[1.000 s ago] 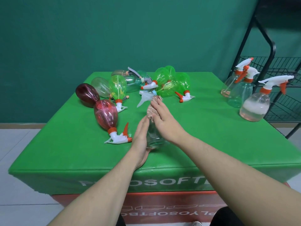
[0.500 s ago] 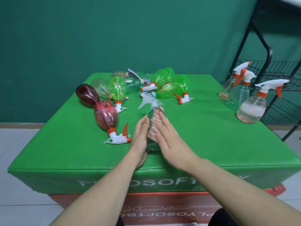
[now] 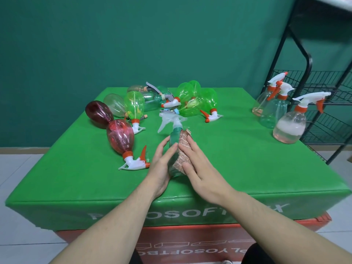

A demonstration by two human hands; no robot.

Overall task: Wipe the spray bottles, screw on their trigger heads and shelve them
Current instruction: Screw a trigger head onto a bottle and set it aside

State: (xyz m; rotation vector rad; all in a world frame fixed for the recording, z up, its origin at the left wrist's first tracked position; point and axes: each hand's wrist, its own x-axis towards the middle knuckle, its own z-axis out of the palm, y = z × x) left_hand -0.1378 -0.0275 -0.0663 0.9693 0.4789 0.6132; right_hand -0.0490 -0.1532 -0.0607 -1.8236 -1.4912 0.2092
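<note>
While the left hand steadies a clear bottle mid-bench, the flat right hand presses a cloth along it. I'd say early days: 3 bottles wait by the empty rack, and about 8 more lie unwiped on the bench.

Even, bright diffuse light, source not visible. Shadows soft and faint under the bottles on the bench. Small glare spots on the red bottle. Wide-angle bowing at edges: rack leans. Slightly soft focus throughout, forearms at bottom blurrier.
</note>
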